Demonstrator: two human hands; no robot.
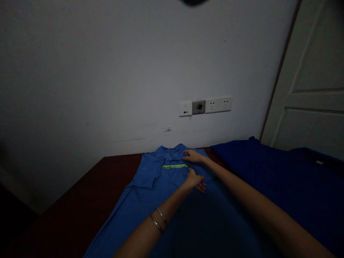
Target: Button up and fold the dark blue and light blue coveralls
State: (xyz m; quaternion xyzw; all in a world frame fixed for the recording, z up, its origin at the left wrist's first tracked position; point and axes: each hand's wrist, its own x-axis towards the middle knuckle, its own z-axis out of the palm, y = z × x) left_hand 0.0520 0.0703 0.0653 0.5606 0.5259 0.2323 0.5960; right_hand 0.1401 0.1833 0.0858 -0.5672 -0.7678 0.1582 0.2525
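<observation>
A blue short-sleeved work shirt [150, 200] with a collar and a yellow-green reflective strip [174, 166] across the chest lies spread out, its collar toward the wall. My left hand [195, 180], two bangles [158, 219] on its wrist, rests over the chest just below the strip, fingers spread. Farther up, my right hand [192, 156] is at the shirt beside the collar, its fingers curled against the cloth in what looks like a pinch. The left sleeve side lies folded inward over the front. Shadow darkens the shirt's lower right part.
A dark reddish-brown table [107, 179] carries the shirt and stands against a white wall [107, 71]. To the right lies a darker blue cloth [268, 172]. Wall sockets [218, 105] sit above the table's back edge. A panelled door [311, 79] stands at the right.
</observation>
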